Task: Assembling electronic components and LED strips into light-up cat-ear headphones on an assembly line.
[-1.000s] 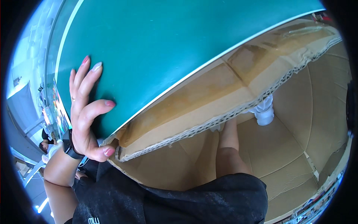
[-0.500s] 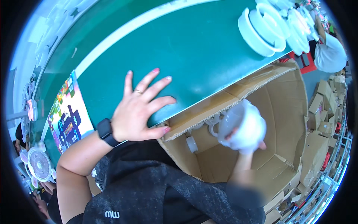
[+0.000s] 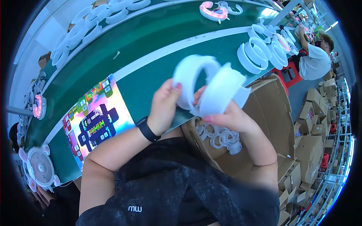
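Note:
Two white plastic ring-shaped bands are held up over the table's near edge. My left hand [image 3: 162, 107] is closed on the side of the left white plastic ring [image 3: 184, 84], thumb on its outer wall. My right hand [image 3: 228, 118] grips the right white plastic ring [image 3: 222, 90] from below; some of its fingers show through the gap between the two. The rings touch or nearly touch at their lower ends; whether they are joined I cannot tell. Below my right forearm, an open cardboard box [image 3: 264, 109] holds several more white rings [image 3: 228, 139].
On the green table [image 3: 151, 71] lies a colourful printed sheet [image 3: 120, 107]. White rings [image 3: 252, 56] stand at the right end. Pink-lit pieces [image 3: 213, 11] sit on the far green belt. A fan with rabbit ears [image 3: 41, 169] is at left. A person [image 3: 318, 60] sits at far right.
My right hand has come up out of the box with white plastic. My left hand has left the tabletop and now grips a ring. The view has shifted, showing more of the far belt.

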Demonstrator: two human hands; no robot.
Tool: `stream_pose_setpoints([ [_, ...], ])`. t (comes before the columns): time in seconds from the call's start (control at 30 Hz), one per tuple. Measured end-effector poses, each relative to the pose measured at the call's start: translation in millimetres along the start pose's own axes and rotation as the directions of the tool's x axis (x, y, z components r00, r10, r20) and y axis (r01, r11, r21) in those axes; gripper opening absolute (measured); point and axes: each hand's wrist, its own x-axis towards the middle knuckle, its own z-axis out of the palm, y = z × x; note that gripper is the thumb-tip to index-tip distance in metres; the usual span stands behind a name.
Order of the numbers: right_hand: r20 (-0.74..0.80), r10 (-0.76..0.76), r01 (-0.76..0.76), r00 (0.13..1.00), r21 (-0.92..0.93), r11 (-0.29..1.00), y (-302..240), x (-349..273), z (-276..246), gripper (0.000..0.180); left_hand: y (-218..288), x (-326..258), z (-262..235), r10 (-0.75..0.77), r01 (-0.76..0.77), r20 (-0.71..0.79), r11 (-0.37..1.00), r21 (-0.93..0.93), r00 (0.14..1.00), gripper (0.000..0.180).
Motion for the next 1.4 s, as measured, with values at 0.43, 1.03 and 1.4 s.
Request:
stream_pose_setpoints([
  [0.43, -0.021, -0.185, 0.057, 0.982, -0.913, 0.405, 9, 26, 31, 0.033, 35, 44, -138, 0.563, -0.195, -0.219, 0.583, 0.788, 0.797, 0.041],
  [1.03, -0.439, -0.373, 0.325, 0.817, -0.184, 0.928, -27, -10, 44, 0.026, 77, 44, -43, -0.070, 0.035, 0.243, 0.988, 0.147, 0.967, 0.047],
  [1.4, -0.090, -0.857, -0.034, 0.508, -0.996, 0.085, -80, 112, -121, 0.019, 108, 99, -77, -0.022, 0.012, 0.029, 0.945, 0.328, 0.999, 0.053],
])
